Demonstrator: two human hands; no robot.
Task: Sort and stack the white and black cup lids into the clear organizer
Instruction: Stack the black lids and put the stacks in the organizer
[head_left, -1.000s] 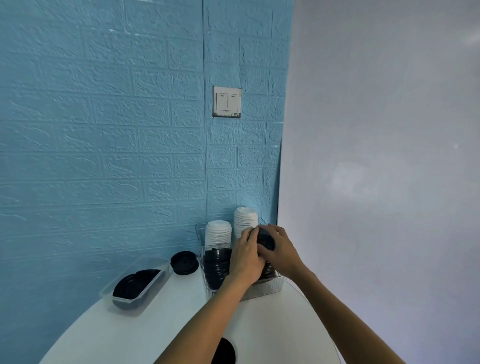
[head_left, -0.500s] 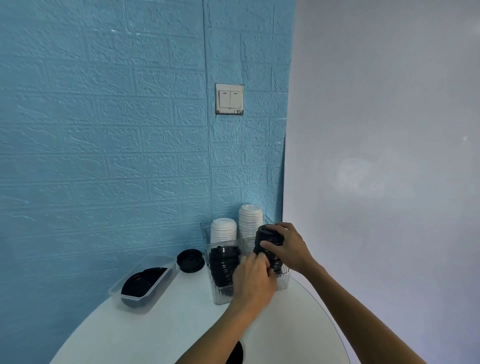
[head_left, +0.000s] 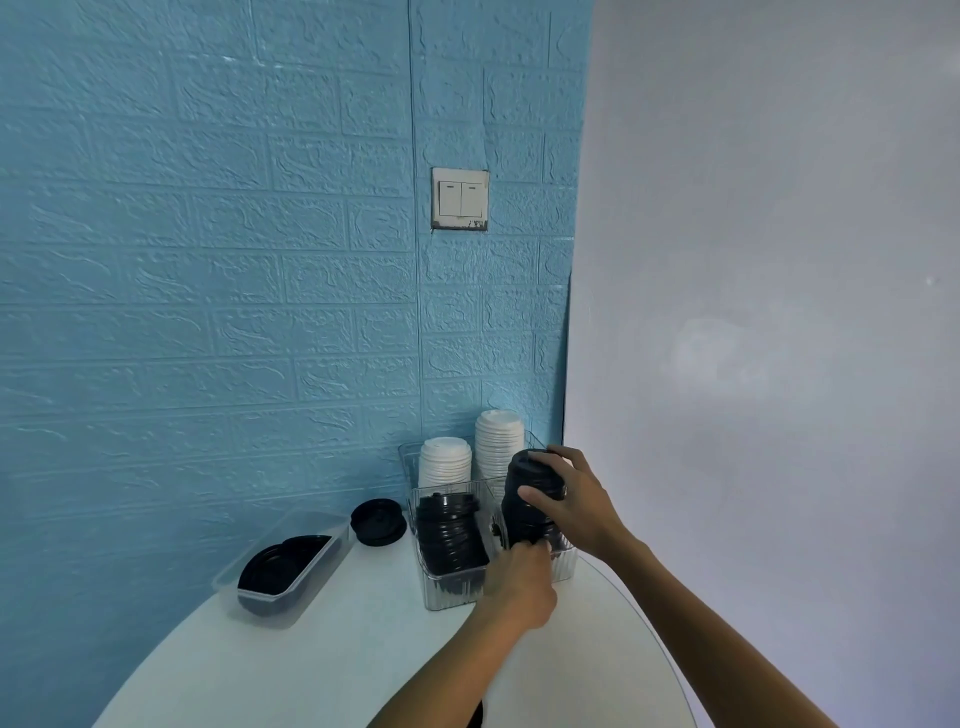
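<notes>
Fingers (head_left: 537, 496) of my right hand (head_left: 582, 506) curl round the tall black plastic lid stack (head_left: 524, 499) in the clear ribbed organizer's (head_left: 452, 590) front-right compartment; my left hand (head_left: 517, 577) grips its base. No readable writing.

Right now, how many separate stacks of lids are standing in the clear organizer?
4. Two white stacks at the back: a shorter one on the left, a taller one on the right. A leaning black stack front left. Another black stack front right, held by both hands. Others may be hidden.
</notes>
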